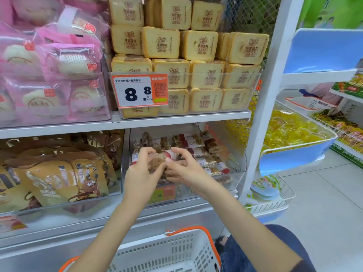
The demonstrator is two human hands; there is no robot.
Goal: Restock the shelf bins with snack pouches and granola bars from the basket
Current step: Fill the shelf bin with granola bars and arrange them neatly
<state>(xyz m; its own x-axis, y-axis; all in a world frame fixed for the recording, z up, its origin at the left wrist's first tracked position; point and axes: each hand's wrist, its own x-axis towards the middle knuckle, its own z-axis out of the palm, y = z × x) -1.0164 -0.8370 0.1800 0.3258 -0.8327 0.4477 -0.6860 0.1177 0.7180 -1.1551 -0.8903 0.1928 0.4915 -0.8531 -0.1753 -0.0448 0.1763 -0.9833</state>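
Both my hands reach into the clear shelf bin (238, 174) on the lower shelf, which holds several wrapped granola bars (194, 143). My left hand (140, 169) and my right hand (183, 167) together hold a bunch of granola bars (158, 160) with red-and-white wrapper ends, fingers curled round them, just above the bin's front. The white basket (172, 252) with orange handles stands below my forearms; no goods show in its visible part. To the left, a bin (64, 203) holds brown snack pouches (64, 179).
Upper shelf carries a bin of toast-slice packs (188, 75) with an orange 8.8 price tag (140, 91), and pink pastry packs (51, 75) at left. A white upright post (263, 107) borders the shelf. Yellow snacks (290, 130) fill a blue bin at right. My knee (275, 248) is beside the basket.
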